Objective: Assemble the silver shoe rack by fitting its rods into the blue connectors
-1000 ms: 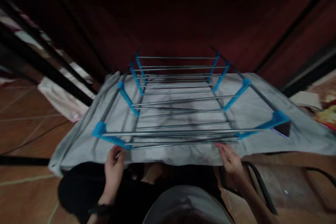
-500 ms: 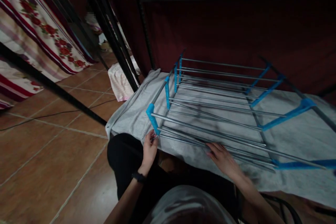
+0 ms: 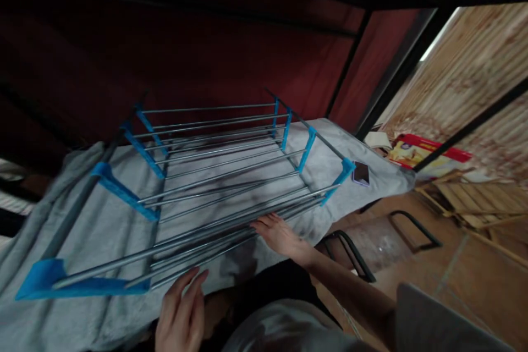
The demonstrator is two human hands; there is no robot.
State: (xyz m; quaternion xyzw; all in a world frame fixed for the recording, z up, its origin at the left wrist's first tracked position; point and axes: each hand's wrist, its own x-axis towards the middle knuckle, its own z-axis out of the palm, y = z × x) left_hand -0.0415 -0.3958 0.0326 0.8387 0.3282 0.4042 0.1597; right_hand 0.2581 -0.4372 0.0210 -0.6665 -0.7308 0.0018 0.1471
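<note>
metal rack (image 3: 223, 175) with blue brackets (image 3: 124, 192), lying on a grey sheet (image 3: 82, 324); clock positions are read from the rack's middle. the rack stretches across the sheet, its front corner brackets at eight and three o'clock, its front rods (image 3: 198, 235) slanting between them. the left hand (image 3: 181, 311), at seven o'clock, points its fingers toward the near rods, fingertips just beside them; its grip is loose, fingers slightly apart, nothing visibly held. the right hand (image 3: 280, 236), at four o'clock, lays its fingertips against the front rods; whether its grip closes around one cannot be told, the underside being hidden. a phone (image 3: 361, 173) lies on the sheet at three o'clock, just beside a blue corner bracket. farther out in that direction is a red and yellow box (image 3: 429, 151). a dark red surface (image 3: 206, 60) rises at twelve o'clock.
</note>
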